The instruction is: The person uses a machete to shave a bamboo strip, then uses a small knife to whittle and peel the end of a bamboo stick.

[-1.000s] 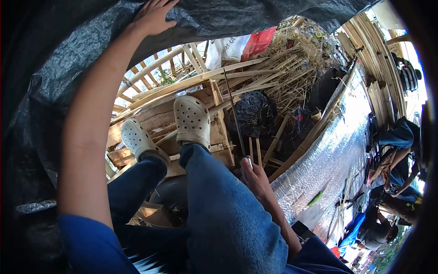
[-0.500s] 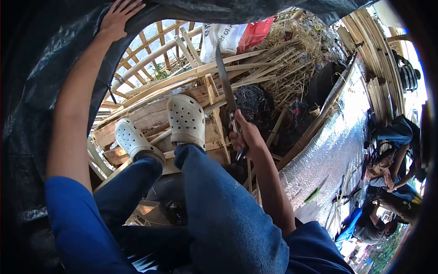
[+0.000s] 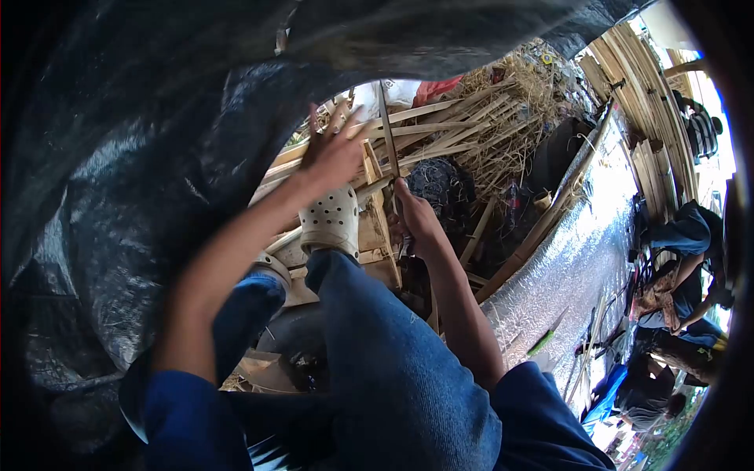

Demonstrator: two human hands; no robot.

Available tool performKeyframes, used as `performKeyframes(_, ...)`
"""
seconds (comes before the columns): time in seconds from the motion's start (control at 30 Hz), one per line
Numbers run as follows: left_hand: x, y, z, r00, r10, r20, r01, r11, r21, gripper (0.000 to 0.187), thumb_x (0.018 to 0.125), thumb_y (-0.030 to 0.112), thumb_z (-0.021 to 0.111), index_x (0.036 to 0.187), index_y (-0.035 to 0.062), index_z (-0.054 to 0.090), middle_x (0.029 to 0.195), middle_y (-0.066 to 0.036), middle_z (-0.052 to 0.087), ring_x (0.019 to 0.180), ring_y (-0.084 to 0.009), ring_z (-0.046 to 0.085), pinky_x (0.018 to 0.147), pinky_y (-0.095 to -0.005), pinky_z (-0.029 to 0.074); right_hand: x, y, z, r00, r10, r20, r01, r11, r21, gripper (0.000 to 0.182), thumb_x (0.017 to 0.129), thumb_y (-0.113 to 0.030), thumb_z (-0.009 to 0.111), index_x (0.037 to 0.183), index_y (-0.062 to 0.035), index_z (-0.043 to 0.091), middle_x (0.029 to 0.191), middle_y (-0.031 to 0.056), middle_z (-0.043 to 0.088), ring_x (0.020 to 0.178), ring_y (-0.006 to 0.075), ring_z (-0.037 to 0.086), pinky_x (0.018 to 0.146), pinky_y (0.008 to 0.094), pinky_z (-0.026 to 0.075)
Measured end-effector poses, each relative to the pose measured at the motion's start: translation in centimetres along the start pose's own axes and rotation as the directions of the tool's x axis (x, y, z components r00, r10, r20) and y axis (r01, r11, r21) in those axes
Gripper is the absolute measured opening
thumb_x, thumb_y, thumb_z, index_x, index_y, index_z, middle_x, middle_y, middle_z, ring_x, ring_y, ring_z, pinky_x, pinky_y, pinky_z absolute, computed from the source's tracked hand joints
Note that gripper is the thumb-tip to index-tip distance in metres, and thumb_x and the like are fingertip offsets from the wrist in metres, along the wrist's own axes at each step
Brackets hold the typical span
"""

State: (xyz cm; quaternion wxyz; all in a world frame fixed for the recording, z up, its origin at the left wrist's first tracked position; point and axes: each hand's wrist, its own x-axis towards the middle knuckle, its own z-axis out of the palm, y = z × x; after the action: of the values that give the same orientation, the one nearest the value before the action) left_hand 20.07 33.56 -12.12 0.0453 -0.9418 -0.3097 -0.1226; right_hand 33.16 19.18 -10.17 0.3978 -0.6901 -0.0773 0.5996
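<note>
My left hand [image 3: 336,159] is open with its fingers spread, in front of the light clog [image 3: 331,222] and beside the edge of the black plastic sheet [image 3: 149,180]. My right hand [image 3: 419,217] is closed round the handle of a long machete [image 3: 388,132]. The blade points up and away, toward a white and red sack [image 3: 397,93]. The wooden crate-like frame [image 3: 379,204] is just left of the machete, with one clogged foot on it.
Split bamboo strips [image 3: 471,133] and straw lie beyond my right hand. A silver foil sheet [image 3: 577,275] slopes along the right. Bamboo poles [image 3: 648,86] stand at the upper right. Other people [image 3: 683,282] are at the far right.
My left hand has come down and right from the top of the plastic sheet. The sheet now hangs lower and covers more of the left side. The machete stands slightly more upright.
</note>
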Motion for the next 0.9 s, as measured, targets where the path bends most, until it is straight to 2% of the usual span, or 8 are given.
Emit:
performKeyframes(0.13,0.9,5.1,1.9,0.954,-0.262,0.147,0.268,0.522,-0.810,0.023,0.088,0.016,0.053,0.108,0.0043,0.053,0.106,-0.017,0.060,0.094,-0.0325,0.060,0.089,-0.0425,0.044,-3.7,1.1,-1.4,0.993,0.097,0.066,-0.108,0.976,0.189,0.046,0.090,-0.053,0.048,0.078,-0.0086,0.053,0.053,-0.0011,0.045,0.037,0.0101,0.040,0.036,0.0246,0.033)
performKeyframes(0.3,0.4,5.6,1.0,0.877,-0.463,0.130,0.327,0.376,-0.867,0.018,0.092,0.020,0.053,0.100,0.0041,0.056,0.088,-0.010,0.064,0.073,-0.0159,0.062,0.060,-0.0260,0.047,-12.1,6.7,-4.0,0.998,-0.028,-0.050,0.010,0.944,-0.330,0.053,0.093,-0.056,0.038,0.074,-0.0086,0.054,0.060,-0.0036,0.045,0.050,0.0061,0.042,0.043,0.0229,0.031)
performKeyframes(0.33,0.8,5.2,0.3,0.883,-0.464,-0.073,0.154,0.433,-0.888,0.022,0.093,0.025,0.052,0.102,0.0045,0.057,0.085,-0.008,0.065,0.071,-0.0129,0.062,0.055,-0.0233,0.045,-12.4,7.1,-4.2,0.996,-0.088,-0.031,0.071,0.929,-0.364,0.053,0.093,-0.055,0.037,0.074,-0.0082,0.054,0.062,-0.0041,0.044,0.052,0.0057,0.042,0.045,0.0231,0.030)
performKeyframes(0.5,2.8,3.6,-2.6,0.977,-0.212,-0.020,0.094,0.513,-0.853,0.031,0.091,0.027,0.053,0.110,0.0022,0.054,0.108,-0.017,0.058,0.105,-0.0326,0.054,0.091,-0.0380,0.041,-8.1,3.3,-0.5,0.998,-0.066,-0.018,0.058,0.955,-0.292,0.052,0.092,-0.053,0.043,0.074,-0.0046,0.050,0.058,-0.0002,0.045,0.045,0.0095,0.044,0.041,0.0267,0.035)
performKeyframes(0.6,2.8,2.5,-0.9,0.945,-0.233,-0.228,0.018,0.735,-0.677,0.033,0.091,0.027,0.053,0.112,0.0016,0.052,0.112,-0.018,0.056,0.107,-0.0334,0.053,0.091,-0.0389,0.042,-3.7,4.1,-1.3,0.995,-0.095,-0.008,0.089,0.961,-0.263,0.051,0.092,-0.051,0.045,0.076,-0.0026,0.051,0.054,0.0020,0.046,0.040,0.0120,0.045,0.037,0.0286,0.036)
performKeyframes(0.67,2.1,1.9,0.6,0.947,-0.302,-0.111,0.179,0.780,-0.600,0.038,0.090,0.028,0.053,0.116,-0.0003,0.048,0.114,-0.020,0.055,0.109,-0.0349,0.051,0.092,-0.0400,0.041,-3.8,3.7,-2.2,0.992,-0.130,-0.003,0.124,0.956,-0.264,0.050,0.092,-0.051,0.045,0.077,-0.0026,0.051,0.054,0.0025,0.046,0.038,0.0125,0.044,0.036,0.0290,0.035)
performKeyframes(0.8,-1.3,3.1,4.3,0.945,-0.298,0.132,0.305,0.667,-0.680,0.039,0.089,0.022,0.053,0.117,-0.0050,0.045,0.121,-0.024,0.050,0.116,-0.0387,0.046,0.096,-0.0405,0.039,-8.1,4.3,-2.6,0.999,-0.043,0.001,0.043,0.980,-0.195,0.048,0.092,-0.049,0.046,0.080,-0.0035,0.054,0.057,0.0005,0.046,0.046,0.0093,0.046,0.042,0.0260,0.037)
performKeyframes(0.9,-3.4,5.4,4.6,0.935,-0.348,-0.072,0.193,0.667,-0.720,0.045,0.083,0.016,0.061,0.118,-0.0062,0.045,0.122,-0.023,0.049,0.121,-0.0376,0.041,0.102,-0.0413,0.035,-13.6,7.4,-3.2,0.992,-0.126,-0.024,0.111,0.935,-0.336,0.047,0.094,-0.046,0.044,0.079,-0.0029,0.056,0.058,-0.0002,0.046,0.056,0.0060,0.046,0.049,0.0247,0.037)
